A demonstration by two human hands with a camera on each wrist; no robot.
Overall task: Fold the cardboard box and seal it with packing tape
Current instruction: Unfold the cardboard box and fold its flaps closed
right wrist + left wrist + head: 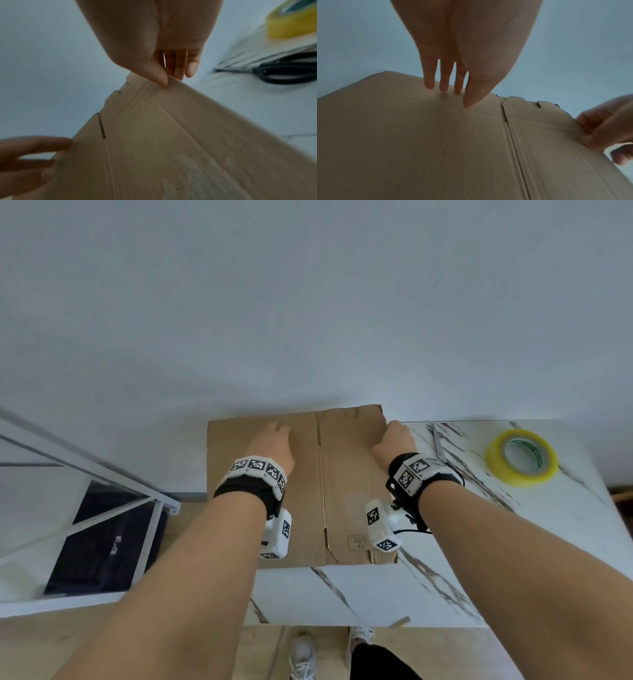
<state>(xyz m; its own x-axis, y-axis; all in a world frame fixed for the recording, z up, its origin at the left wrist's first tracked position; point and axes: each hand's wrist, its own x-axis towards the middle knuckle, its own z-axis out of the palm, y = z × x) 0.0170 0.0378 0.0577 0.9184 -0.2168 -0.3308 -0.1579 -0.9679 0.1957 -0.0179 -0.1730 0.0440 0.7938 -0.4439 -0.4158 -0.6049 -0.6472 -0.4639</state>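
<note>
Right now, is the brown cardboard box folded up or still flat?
Still flat. The brown cardboard box lies as one collapsed sheet on the white marble table, no walls raised. The right hand pinches its right edge.

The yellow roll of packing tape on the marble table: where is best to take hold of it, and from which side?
Probably from above with the right hand: the yellow roll of packing tape lies flat, its hole facing up, so thumb outside the ring and fingers inside should grip its wall.

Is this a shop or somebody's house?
Hard to say for sure. It looks like a plain room at home or a small workroom: a marble-patterned table against a bare wall, with a flat cardboard box, packing tape and scissors for packing.
</note>
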